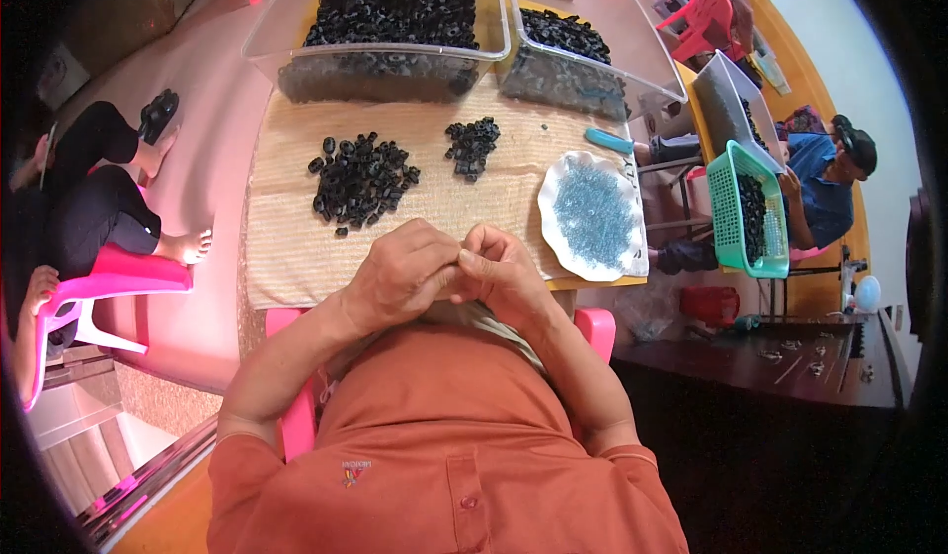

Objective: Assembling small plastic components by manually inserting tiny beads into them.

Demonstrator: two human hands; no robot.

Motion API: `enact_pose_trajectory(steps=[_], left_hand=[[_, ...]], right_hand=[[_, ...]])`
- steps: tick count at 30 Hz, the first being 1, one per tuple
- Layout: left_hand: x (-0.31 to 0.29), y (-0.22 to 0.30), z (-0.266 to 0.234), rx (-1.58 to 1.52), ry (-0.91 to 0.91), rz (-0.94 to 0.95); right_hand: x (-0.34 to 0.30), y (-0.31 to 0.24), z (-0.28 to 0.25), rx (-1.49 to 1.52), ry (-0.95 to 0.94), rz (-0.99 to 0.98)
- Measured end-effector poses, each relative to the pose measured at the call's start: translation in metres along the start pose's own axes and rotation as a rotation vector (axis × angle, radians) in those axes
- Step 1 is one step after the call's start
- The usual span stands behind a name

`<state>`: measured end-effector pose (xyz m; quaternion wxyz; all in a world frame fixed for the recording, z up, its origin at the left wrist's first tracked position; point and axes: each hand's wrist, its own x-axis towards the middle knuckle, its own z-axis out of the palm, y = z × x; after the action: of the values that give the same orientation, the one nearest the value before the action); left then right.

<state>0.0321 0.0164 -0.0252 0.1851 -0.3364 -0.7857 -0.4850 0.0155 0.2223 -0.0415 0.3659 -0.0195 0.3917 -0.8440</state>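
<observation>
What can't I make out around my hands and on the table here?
Head view:
- Anything pinched between the bare left hand and the bare right hand: the hands themselves hide it.
- The far end of the large clear plastic bin at left: the upper edge cuts it off.
- Individual shapes of the tiny pale-blue pieces on the white scalloped plate: too small.

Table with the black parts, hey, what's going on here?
A person's left hand and right hand meet at the near edge of the table; anything pinched between them is too hidden to tell. Beyond lie a larger pile of black parts and a smaller pile. A white plate of bluish pieces sits right, with clear bins of black parts behind.
</observation>
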Motion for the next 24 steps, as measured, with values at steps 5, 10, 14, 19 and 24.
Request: enact_pose_trajectory(steps=[5,10,14,19,24], left_hand=[[0.000,0.001,0.000,-0.029,-0.004,-0.064],[0.000,0.004,0.004,-0.056,-0.010,-0.050],[0.003,0.004,0.004,-0.088,0.024,-0.134],[0.014,0.012,0.001,-0.062,0.041,-0.186],[0.056,0.028,-0.016,0.032,0.093,-0.173]], right_hand=[[-0.001,-0.004,0.012,-0.017,0.074,0.044],[-0.002,0.003,0.004,-0.028,0.006,-0.058],[-0.002,0.000,0.007,-0.049,0.035,-0.065],[-0.007,-0.009,0.014,-0.007,0.032,-0.056],[-0.018,-0.014,0.001,0.048,-0.012,-0.088]])
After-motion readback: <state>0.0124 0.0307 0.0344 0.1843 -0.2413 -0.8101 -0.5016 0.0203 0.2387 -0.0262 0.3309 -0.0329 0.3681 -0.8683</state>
